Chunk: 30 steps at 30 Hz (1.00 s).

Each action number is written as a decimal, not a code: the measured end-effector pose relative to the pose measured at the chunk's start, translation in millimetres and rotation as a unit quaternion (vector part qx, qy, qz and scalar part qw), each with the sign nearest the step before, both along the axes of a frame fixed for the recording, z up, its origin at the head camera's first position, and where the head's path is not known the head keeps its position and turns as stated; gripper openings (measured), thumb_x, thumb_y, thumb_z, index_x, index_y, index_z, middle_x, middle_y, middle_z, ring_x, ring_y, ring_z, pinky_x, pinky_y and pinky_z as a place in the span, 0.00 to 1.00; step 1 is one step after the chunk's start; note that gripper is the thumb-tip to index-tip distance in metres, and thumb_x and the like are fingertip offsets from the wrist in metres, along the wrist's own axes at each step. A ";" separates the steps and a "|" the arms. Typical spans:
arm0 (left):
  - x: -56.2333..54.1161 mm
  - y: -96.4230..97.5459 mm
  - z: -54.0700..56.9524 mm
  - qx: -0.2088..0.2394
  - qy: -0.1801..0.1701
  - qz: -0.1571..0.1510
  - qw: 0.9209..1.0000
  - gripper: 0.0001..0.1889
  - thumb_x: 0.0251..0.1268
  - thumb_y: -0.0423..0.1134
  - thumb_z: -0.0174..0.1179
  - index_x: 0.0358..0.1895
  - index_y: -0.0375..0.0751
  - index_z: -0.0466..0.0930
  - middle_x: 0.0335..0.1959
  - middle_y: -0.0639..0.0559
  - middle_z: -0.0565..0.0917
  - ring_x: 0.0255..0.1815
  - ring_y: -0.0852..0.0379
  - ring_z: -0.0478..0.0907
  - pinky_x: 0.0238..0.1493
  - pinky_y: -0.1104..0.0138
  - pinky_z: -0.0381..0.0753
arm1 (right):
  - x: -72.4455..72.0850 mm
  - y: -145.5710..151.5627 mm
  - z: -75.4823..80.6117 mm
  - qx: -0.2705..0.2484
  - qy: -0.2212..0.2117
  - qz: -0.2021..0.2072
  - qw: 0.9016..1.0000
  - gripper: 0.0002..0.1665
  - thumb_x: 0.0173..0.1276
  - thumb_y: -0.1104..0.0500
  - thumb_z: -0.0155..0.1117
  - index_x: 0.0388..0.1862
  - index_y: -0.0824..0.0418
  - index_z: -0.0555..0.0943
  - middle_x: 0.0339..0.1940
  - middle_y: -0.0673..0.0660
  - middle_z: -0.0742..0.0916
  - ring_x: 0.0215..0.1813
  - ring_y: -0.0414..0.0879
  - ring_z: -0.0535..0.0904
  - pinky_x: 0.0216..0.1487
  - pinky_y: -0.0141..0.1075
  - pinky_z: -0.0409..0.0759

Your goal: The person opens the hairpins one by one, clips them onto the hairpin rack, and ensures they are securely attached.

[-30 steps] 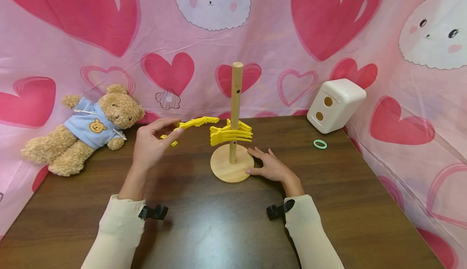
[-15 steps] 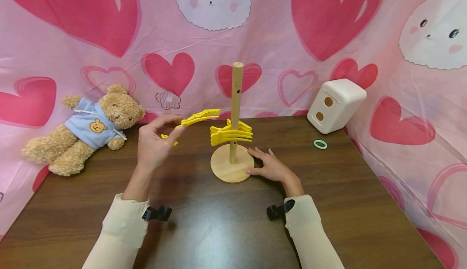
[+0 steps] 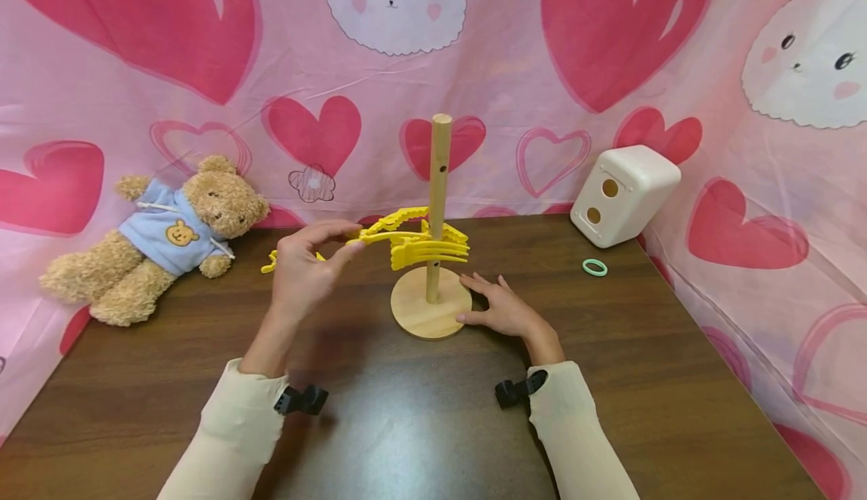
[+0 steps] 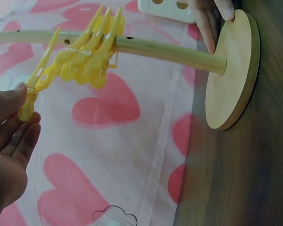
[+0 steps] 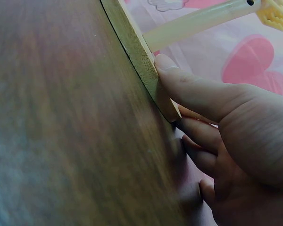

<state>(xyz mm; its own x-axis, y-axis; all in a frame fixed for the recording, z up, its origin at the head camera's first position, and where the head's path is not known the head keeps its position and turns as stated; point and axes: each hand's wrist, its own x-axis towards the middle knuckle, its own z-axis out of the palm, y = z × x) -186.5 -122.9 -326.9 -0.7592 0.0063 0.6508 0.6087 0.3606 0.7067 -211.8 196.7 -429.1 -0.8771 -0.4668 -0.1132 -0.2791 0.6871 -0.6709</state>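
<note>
A wooden stand with a round base (image 3: 421, 318) and an upright post (image 3: 439, 176) stands mid-table. Several yellow clips (image 3: 433, 251) are clamped on the post low down. My left hand (image 3: 342, 238) pinches another yellow clip (image 3: 393, 223) by its tail, with its front end at the post just above the others. In the left wrist view the held clip (image 4: 42, 77) lies beside the clamped clips (image 4: 92, 61). My right hand (image 3: 491, 300) rests flat on the table, fingers straight against the base's right edge (image 5: 137, 52).
One loose yellow clip (image 3: 271, 263) lies on the table left of my left hand. A teddy bear (image 3: 162, 240) sits at the back left. A white box with two holes (image 3: 623, 195) and a small green ring (image 3: 594, 267) are at the back right.
My left hand has carried the yellow clip rightward until its tip reaches the post. The loose clip on the table has come into view behind it. The right hand has not moved.
</note>
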 end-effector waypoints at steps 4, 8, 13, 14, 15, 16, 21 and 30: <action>-0.7 5.5 0.4 -0.004 0.009 -0.016 1.000 0.11 0.55 0.26 0.75 0.42 0.32 0.90 0.39 0.44 0.89 0.44 0.56 0.83 0.52 0.73 0.77 | -1.0 -0.2 0.1 0.003 0.002 0.002 1.000 0.48 0.68 0.45 0.71 0.79 0.63 0.63 0.79 0.64 0.66 0.81 0.56 0.53 0.78 0.56 0.31; -1.5 10.9 -0.3 -0.011 0.009 -0.024 1.000 0.12 0.54 0.26 0.75 0.42 0.32 0.90 0.39 0.45 0.90 0.44 0.52 0.85 0.52 0.73 0.77 | -1.8 -0.7 -0.9 0.002 -0.001 0.003 1.000 0.47 0.68 0.46 0.71 0.79 0.63 0.63 0.79 0.63 0.65 0.82 0.55 0.52 0.78 0.55 0.31; -3.2 21.1 0.5 -0.019 0.016 -0.026 0.999 0.12 0.52 0.26 0.76 0.42 0.31 0.90 0.39 0.44 0.90 0.46 0.49 0.86 0.54 0.72 0.77 | -1.0 -0.4 -0.5 -0.002 0.002 0.006 1.000 0.47 0.68 0.46 0.71 0.79 0.63 0.63 0.79 0.63 0.66 0.81 0.56 0.52 0.78 0.56 0.31; -3.5 23.6 1.1 -0.020 0.018 -0.027 0.999 0.12 0.52 0.25 0.76 0.42 0.31 0.90 0.39 0.44 0.90 0.46 0.49 0.86 0.54 0.71 0.78 | -1.0 -0.3 -0.6 -0.002 0.002 0.006 1.000 0.47 0.68 0.46 0.71 0.79 0.63 0.63 0.79 0.63 0.66 0.81 0.55 0.52 0.78 0.56 0.31; -3.9 25.9 1.3 -0.021 0.019 -0.026 0.999 0.12 0.52 0.26 0.76 0.42 0.31 0.90 0.39 0.44 0.90 0.46 0.49 0.86 0.54 0.71 0.78 | -1.0 -0.2 -0.6 -0.002 0.002 0.006 1.000 0.47 0.68 0.46 0.71 0.79 0.63 0.63 0.79 0.63 0.66 0.81 0.55 0.52 0.78 0.56 0.31; -4.3 28.0 1.5 -0.023 0.018 -0.024 0.999 0.12 0.53 0.26 0.76 0.42 0.31 0.90 0.40 0.44 0.90 0.46 0.49 0.85 0.53 0.69 0.78 | -1.1 0.0 -0.8 -0.001 0.002 0.006 1.000 0.47 0.68 0.46 0.71 0.79 0.63 0.63 0.79 0.62 0.66 0.81 0.55 0.52 0.78 0.56 0.31; -5.8 35.7 2.2 -0.034 0.008 -0.013 0.999 0.11 0.55 0.28 0.75 0.43 0.32 0.90 0.40 0.44 0.90 0.44 0.50 0.83 0.48 0.62 0.79 | -2.2 -0.2 -2.1 0.003 0.000 0.005 1.000 0.47 0.69 0.46 0.71 0.79 0.62 0.63 0.79 0.60 0.67 0.82 0.53 0.51 0.78 0.54 0.30; -7.8 42.5 4.4 -0.050 -0.011 -0.011 0.999 0.10 0.57 0.29 0.75 0.42 0.32 0.90 0.38 0.45 0.90 0.42 0.50 0.83 0.45 0.63 0.79 | -1.9 0.3 -1.1 0.002 0.002 0.005 1.000 0.47 0.68 0.46 0.71 0.79 0.64 0.63 0.78 0.62 0.67 0.82 0.55 0.52 0.78 0.56 0.31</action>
